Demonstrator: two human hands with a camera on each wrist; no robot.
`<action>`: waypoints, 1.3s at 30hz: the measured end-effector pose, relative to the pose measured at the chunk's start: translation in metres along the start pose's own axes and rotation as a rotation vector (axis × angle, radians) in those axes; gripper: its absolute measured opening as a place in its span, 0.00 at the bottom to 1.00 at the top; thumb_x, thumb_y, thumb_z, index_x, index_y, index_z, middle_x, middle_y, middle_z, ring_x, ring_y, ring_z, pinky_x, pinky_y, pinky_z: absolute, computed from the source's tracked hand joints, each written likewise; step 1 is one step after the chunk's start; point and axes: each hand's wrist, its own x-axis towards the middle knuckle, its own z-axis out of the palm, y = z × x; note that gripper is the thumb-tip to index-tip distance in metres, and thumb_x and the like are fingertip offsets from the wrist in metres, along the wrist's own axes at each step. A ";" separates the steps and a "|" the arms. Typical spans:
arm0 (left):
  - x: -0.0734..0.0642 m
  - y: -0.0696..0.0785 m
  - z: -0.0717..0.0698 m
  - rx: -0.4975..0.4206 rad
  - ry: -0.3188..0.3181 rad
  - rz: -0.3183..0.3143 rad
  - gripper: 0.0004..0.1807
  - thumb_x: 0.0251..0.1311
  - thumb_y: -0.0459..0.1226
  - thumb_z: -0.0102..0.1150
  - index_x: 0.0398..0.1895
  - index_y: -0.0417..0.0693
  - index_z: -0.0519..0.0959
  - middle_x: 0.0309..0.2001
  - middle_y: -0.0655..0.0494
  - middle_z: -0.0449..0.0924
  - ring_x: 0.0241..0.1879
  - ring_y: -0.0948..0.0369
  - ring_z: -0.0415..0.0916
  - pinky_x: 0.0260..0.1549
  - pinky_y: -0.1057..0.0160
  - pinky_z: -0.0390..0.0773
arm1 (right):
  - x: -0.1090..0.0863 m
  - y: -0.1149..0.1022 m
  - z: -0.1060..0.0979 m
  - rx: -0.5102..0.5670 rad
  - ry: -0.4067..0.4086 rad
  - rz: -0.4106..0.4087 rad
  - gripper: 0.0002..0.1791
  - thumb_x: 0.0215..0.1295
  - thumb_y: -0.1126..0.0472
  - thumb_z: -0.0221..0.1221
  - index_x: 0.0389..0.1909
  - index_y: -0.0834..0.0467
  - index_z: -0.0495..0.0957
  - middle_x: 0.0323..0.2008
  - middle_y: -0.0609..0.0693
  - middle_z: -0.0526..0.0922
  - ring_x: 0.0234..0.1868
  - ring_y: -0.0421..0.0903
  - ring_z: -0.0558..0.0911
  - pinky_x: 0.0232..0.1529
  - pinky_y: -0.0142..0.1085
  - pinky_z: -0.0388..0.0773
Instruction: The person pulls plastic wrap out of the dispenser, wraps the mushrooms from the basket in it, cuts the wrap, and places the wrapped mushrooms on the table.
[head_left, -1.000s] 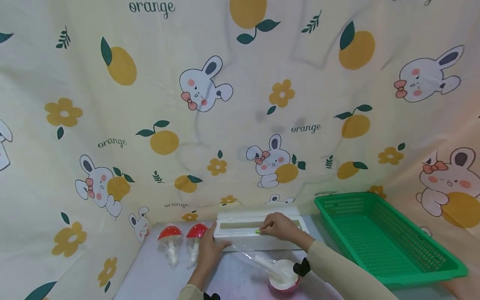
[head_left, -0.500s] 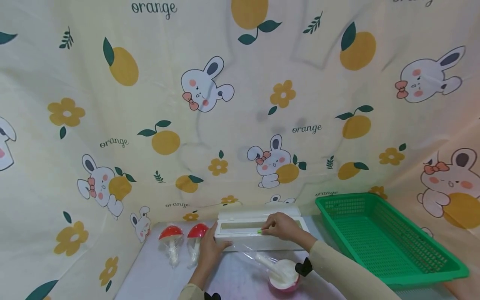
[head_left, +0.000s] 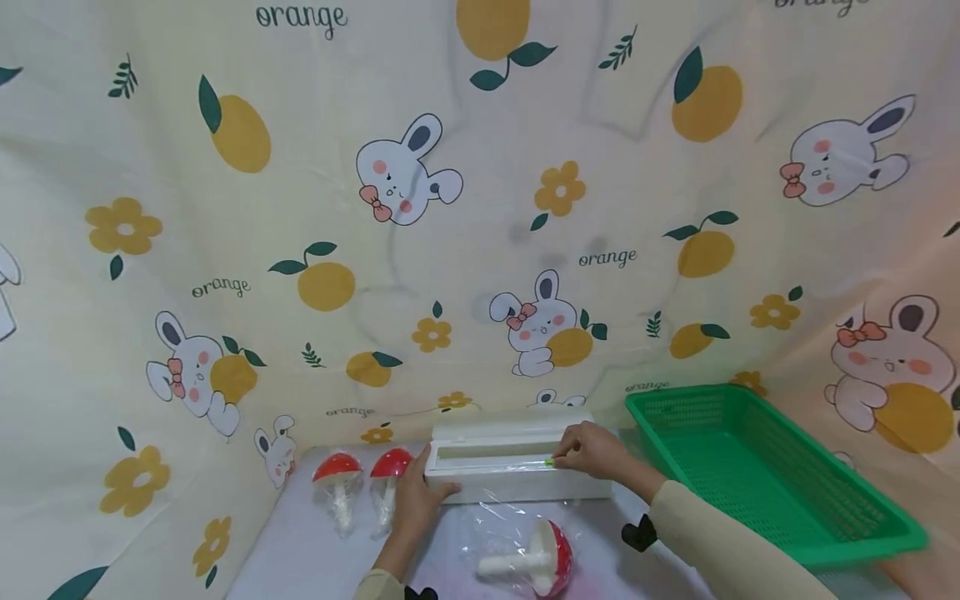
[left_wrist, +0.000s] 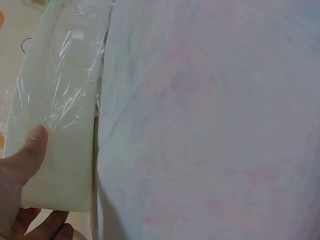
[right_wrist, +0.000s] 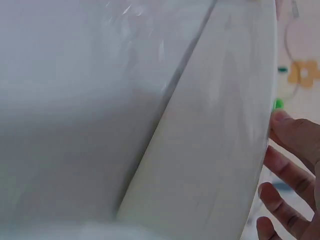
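Observation:
A long white plastic-wrap dispenser box (head_left: 517, 490) lies across the table with its lid raised at the back. My left hand (head_left: 418, 496) grips its left end; in the left wrist view the thumb (left_wrist: 36, 145) lies on the front wall and the fingers curl under the end. Near the right end, my right hand (head_left: 592, 450) pinches a small green slide cutter (head_left: 550, 462) on the box's front edge. In front, a mushroom (head_left: 558, 558) with a red cap and white stem lies on its side, stem to the left, amid loose clear film (head_left: 498, 525).
Two film-wrapped red-capped mushrooms, one at the far left (head_left: 337, 492) and one beside my left hand (head_left: 388, 483), lie on the table. A green plastic basket (head_left: 847, 546) stands on the right. Behind everything hangs a printed cloth (head_left: 480, 250).
My right hand has slid right along the box edge with the slide cutter. The film has dropped from the box, and the front mushroom has tipped onto its side. My left hand stays put.

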 end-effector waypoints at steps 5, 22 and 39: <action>0.001 -0.001 -0.002 0.011 0.005 -0.006 0.54 0.51 0.36 0.86 0.81 0.41 0.66 0.73 0.38 0.73 0.74 0.37 0.68 0.73 0.35 0.67 | -0.016 0.023 -0.016 -0.020 0.013 -0.014 0.03 0.64 0.53 0.77 0.35 0.46 0.94 0.33 0.36 0.82 0.38 0.39 0.77 0.39 0.35 0.79; 0.001 -0.002 0.001 0.000 -0.023 -0.019 0.54 0.51 0.35 0.85 0.81 0.42 0.66 0.74 0.37 0.72 0.74 0.37 0.68 0.73 0.36 0.67 | -0.041 0.053 -0.031 -0.098 0.075 0.056 0.05 0.61 0.51 0.79 0.36 0.45 0.95 0.36 0.44 0.81 0.37 0.44 0.74 0.31 0.33 0.73; -0.001 0.001 -0.003 -0.035 -0.028 0.005 0.54 0.50 0.33 0.85 0.81 0.39 0.65 0.72 0.36 0.73 0.73 0.37 0.69 0.73 0.36 0.66 | -0.052 0.050 -0.046 -0.195 0.054 0.038 0.03 0.62 0.55 0.78 0.36 0.45 0.95 0.31 0.36 0.82 0.30 0.38 0.73 0.27 0.35 0.73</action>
